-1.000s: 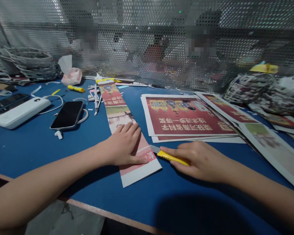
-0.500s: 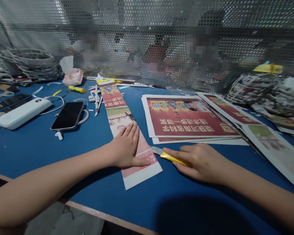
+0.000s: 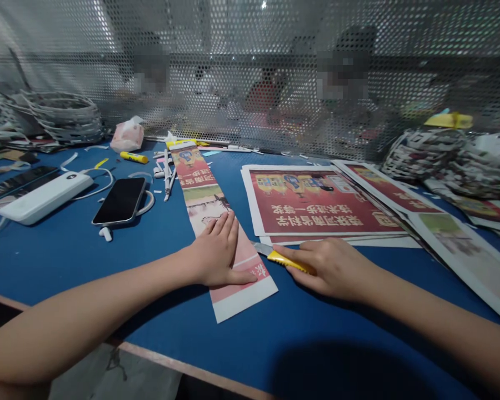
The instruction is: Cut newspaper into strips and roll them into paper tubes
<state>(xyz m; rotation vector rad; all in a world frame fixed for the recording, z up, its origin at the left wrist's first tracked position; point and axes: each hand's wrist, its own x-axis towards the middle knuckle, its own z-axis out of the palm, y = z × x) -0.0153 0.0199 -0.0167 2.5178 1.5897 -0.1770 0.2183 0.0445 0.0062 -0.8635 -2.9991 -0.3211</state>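
Knife stroke: yellow utility knife [image 3: 292, 261] sits a little farther up the right edge of the newspaper strip [image 3: 206, 203] than half a second ago; the tuft on the tissue pack [image 3: 127, 137], upright then, now lies low.
Left basket: a woven paper basket [image 3: 66, 116] stands at the back left of the blue tabletop [image 3: 233, 350].
Power bank: the white power bank [image 3: 45, 197] lies aslant, a white cable [image 3: 108, 186] looping from its far end.
Phone: a dark-screened smartphone [image 3: 120, 201] lies face up, with a white earbud [image 3: 105, 234] just beside its near edge.
Back clutter: the tissue pack, a yellow tube [image 3: 134, 158] and thin white paper rolls [image 3: 166, 172] lie near one another.
Left hand: the left hand [image 3: 216, 250] lies flat on the strip, fingers straight and close, thumb stretched aside.
Strip: it slants across the middle of the tabletop, its white near end before the left hand.
Right hand: the right hand [image 3: 333, 272] grips the knife handle, index finger along the top; the blade meets the strip's right edge.
Newspaper sheets: red printed sheets [image 3: 312, 205] lie beyond the right hand, overlapped on the right by long folded sheets [image 3: 458, 239].
Right basket: another woven basket [image 3: 412, 153] stands before the perforated metal screen [image 3: 275, 128].
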